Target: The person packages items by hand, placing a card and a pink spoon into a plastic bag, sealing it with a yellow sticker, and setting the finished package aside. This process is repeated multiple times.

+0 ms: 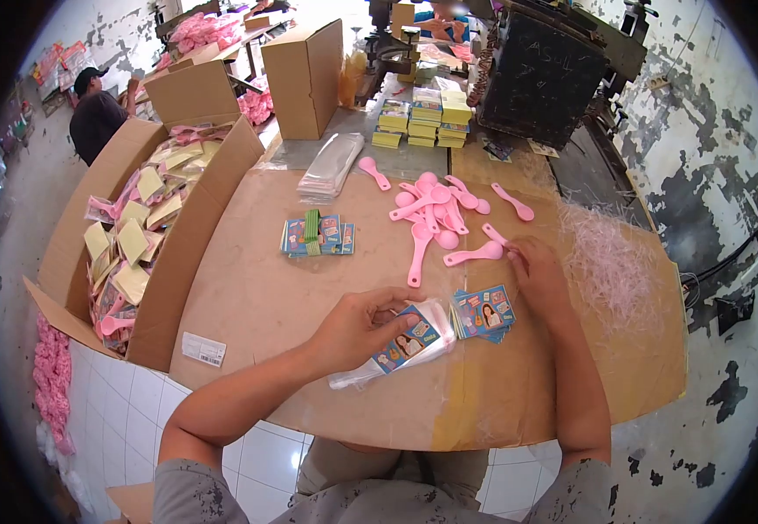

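Observation:
My left hand point(363, 330) is closed on the near-left edge of a clear plastic bag point(438, 327) and a blue printed card point(407, 342), thumb over the card. The card lies on or in the bag, above more clear bags on the cardboard. My right hand point(538, 272) pinches a pink scoop point(492, 233), whose handle points away and whose bowl end is covered by the fingers. Another pink scoop point(473, 254) lies right beside those fingertips. Between my hands sits a fanned stack of blue cards point(483, 313). Beyond it is a heap of pink scoops point(431, 203).
A large open carton point(156, 323) filled with packed bags stands at left. Banded cards point(318, 236) and a pile of clear bags point(331, 166) lie ahead. Card stacks point(425, 109) stand near a black machine point(536, 74). Plastic shreds point(610, 262) lie right. A person point(99, 113) is back left.

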The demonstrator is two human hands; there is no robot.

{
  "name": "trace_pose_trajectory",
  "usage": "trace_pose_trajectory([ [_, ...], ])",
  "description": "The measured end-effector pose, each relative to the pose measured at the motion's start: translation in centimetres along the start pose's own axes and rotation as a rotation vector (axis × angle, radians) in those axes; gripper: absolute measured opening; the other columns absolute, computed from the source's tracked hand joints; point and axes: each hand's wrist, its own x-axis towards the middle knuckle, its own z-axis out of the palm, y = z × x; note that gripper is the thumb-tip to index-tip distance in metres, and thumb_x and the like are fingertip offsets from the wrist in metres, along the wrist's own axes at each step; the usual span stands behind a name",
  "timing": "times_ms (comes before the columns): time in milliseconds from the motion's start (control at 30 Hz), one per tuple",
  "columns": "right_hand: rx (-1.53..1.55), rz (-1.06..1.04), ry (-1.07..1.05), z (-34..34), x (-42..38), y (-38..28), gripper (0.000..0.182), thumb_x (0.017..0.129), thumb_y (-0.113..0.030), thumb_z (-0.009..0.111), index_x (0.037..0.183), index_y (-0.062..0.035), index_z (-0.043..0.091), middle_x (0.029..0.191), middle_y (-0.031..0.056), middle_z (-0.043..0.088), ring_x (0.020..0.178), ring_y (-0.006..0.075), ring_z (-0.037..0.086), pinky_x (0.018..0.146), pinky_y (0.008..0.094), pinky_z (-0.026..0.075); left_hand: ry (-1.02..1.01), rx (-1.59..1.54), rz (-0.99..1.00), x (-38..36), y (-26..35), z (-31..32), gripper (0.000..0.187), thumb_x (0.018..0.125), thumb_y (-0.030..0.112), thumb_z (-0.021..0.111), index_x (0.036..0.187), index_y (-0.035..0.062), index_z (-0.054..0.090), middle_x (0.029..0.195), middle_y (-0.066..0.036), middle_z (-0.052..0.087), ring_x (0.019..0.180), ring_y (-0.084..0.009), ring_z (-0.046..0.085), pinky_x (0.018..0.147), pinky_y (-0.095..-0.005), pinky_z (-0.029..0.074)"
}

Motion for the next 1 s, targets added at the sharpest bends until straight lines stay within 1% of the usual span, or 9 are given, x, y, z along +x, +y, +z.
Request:
trace_pose_trajectory([
  [100, 0.058, 0.164, -0.028, -0.5, -0.2, -0.1, 0.033, 0.09, -0.005, 0.07, 0.123, -0.002, 0.067, 0.104, 0.0094, 0.07, 0.094, 0.0296, 0.069, 0.087, 0.043, 0.05, -0.005, -0.146, -0.005, 0.1, -0.6, 0.1, 0.038, 0.103, 0.008, 0.066, 0.138, -0.0025, 0.058, 0.11, -0.009, 0.075, 0.095, -0.009, 0.07, 0.074, -0.0233, 0.057],
  [200, 0.347, 0.261, 0.135, -1.9, 0.1, -2.6, 0.047, 0.087, 0.004, 0.071, 0.132, -0.0032, 0.061, 0.104, 0.0072, 0.068, 0.09, 0.016, 0.068, 0.076, 0.0319, 0.054, -0.001, -0.193, -0.003, 0.2, -0.8, 0.2, 0.037, 0.102, 0.007, 0.066, 0.137, -0.0017, 0.059, 0.11, -0.009, 0.074, 0.094, -0.0097, 0.071, 0.076, -0.024, 0.058],
  [300, 0.971, 0.237, 0.053, -1.9, -0.5, -6.2, 0.054, 0.089, 0.005, 0.07, 0.14, -0.0047, 0.054, 0.104, 0.0046, 0.063, 0.086, 0.0118, 0.064, 0.069, 0.027, 0.051, -0.014, -0.233, -0.028, -0.2, 0.4, 0.3, 0.037, 0.102, 0.006, 0.067, 0.136, -0.0016, 0.059, 0.111, -0.009, 0.074, 0.096, -0.01, 0.071, 0.077, -0.0234, 0.058],
  [400, 1.192, 0.311, -0.179, -1.7, -1.6, -9.4, 0.061, 0.091, 0.006, 0.07, 0.146, -0.0044, 0.046, 0.107, 0.006, 0.062, 0.088, 0.0109, 0.064, 0.072, 0.0258, 0.052, -0.027, -0.193, 0.053, 0.0, -0.8, 0.6, 0.036, 0.102, 0.004, 0.065, 0.137, -0.0019, 0.058, 0.112, -0.01, 0.073, 0.1, -0.011, 0.071, 0.078, -0.0245, 0.058],
  [433, 1.25, 0.324, -0.201, -1.7, -1.7, -10.3, 0.062, 0.09, 0.007, 0.07, 0.147, -0.0021, 0.044, 0.109, 0.0062, 0.06, 0.09, 0.0114, 0.065, 0.073, 0.0269, 0.054, -0.025, -0.167, 0.027, -0.1, -0.6, 0.6, 0.036, 0.102, 0.004, 0.065, 0.137, -0.0017, 0.059, 0.112, -0.01, 0.073, 0.1, -0.0113, 0.071, 0.078, -0.0247, 0.059],
  [533, 1.257, 0.269, 0.023, -1.2, -2.2, -12.5, 0.067, 0.091, 0.007, 0.069, 0.149, -0.0021, 0.04, 0.111, 0.007, 0.056, 0.091, 0.0121, 0.066, 0.074, 0.0272, 0.057, -0.016, -0.091, -0.03, -0.4, 0.0, 0.7, 0.035, 0.101, 0.003, 0.066, 0.136, -0.0009, 0.061, 0.112, -0.01, 0.072, 0.097, -0.0118, 0.072, 0.076, -0.0254, 0.059],
  [800, 1.228, 0.254, -0.022, -0.7, -2.8, -13.8, 0.066, 0.092, 0.01, 0.067, 0.149, -0.0039, 0.038, 0.116, 0.0073, 0.054, 0.095, 0.0132, 0.067, 0.077, 0.0258, 0.06, -0.022, -0.046, 0.048, -0.2, -1.2, 0.9, 0.031, 0.103, 0.007, 0.064, 0.134, 0.0015, 0.064, 0.108, -0.008, 0.075, 0.091, -0.0103, 0.073, 0.073, -0.0261, 0.06],
  [933, 1.282, 0.264, 0.063, 0.1, -3.3, -14.2, 0.058, 0.095, 0.007, 0.067, 0.145, -0.0042, 0.04, 0.117, 0.0073, 0.055, 0.1, 0.0143, 0.066, 0.084, 0.0276, 0.058, -0.052, -0.113, -0.026, 0.0, -1.6, 0.8, 0.031, 0.105, 0.01, 0.063, 0.134, 0.0007, 0.064, 0.108, -0.007, 0.075, 0.095, -0.0101, 0.071, 0.079, -0.0257, 0.059],
  [1000, 1.235, 0.207, 0.052, 0.5, -3.7, -14.1, 0.05, 0.099, 0.002, 0.063, 0.144, -0.0046, 0.042, 0.12, 0.0079, 0.056, 0.106, 0.0149, 0.063, 0.089, 0.0291, 0.055, -0.064, -0.148, -0.078, -0.2, -0.8, 0.7, 0.031, 0.106, 0.011, 0.062, 0.134, -0.0008, 0.063, 0.108, -0.007, 0.075, 0.098, -0.01, 0.07, 0.084, -0.0258, 0.059],
])
